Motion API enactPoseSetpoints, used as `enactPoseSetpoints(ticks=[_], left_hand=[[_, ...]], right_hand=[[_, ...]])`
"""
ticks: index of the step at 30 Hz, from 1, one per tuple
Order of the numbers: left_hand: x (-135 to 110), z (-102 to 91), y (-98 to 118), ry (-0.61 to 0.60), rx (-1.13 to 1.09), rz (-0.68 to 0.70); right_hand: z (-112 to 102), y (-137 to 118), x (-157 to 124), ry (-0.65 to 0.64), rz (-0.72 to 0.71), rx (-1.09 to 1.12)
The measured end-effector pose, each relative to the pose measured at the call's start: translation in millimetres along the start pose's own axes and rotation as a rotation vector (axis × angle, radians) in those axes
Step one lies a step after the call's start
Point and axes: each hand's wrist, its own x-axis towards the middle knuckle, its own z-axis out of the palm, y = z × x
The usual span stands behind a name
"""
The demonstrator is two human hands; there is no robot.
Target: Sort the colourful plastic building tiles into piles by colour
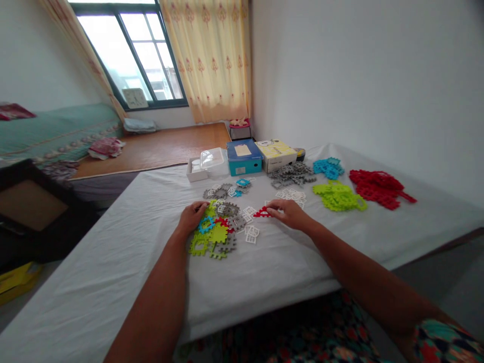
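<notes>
My right hand pinches a red triangular interlocking plastic piece just above the white cloth. At the left edge of a mixed pile of toothed building pieces, my left hand has its fingers curled together. Its fingertips touch or nearly touch a lime green piece; what they hold, if anything, is hidden. In this pile lie a blue square frame, a lime green square and grey pieces. White lattice pieces are scattered between my hands.
Sorted heaps of grey, blue, lime green and red pieces sit on the right. Behind stand a blue box, a yellow-and-white box and a clear plastic container. The table's front edge runs below my forearms.
</notes>
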Motion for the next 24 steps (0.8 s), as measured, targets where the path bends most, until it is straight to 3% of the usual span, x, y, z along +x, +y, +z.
enactPoseSetpoints(ticks=[4,7,14,18,21,24], left_hand=[[1,0.0,-2,-0.009,0.021,-0.017],[2,0.4,-4,-0.01,0.034,-0.015],[4,-1.2,-7,-0.019,0.043,-0.008],[5,-3.6,-6,-0.022,0.058,-0.013],[5,-5.6,-4,-0.02,0.077,-0.007],[6,-7.1,-4,-0.022,0.097,-0.01]], right_hand=[[-15,22,-20,-0.056,0.163,-0.004],[-19,31,-30,-0.009,0.204,-0.082],[-5,29,-37,-0.024,0.039,-0.084],[-4,25,-43,-0.016,0.078,-0.047],[-19,28,-54,0.079,0.14,-0.033],[-55,50,-73,0.281,0.257,-0.038]])
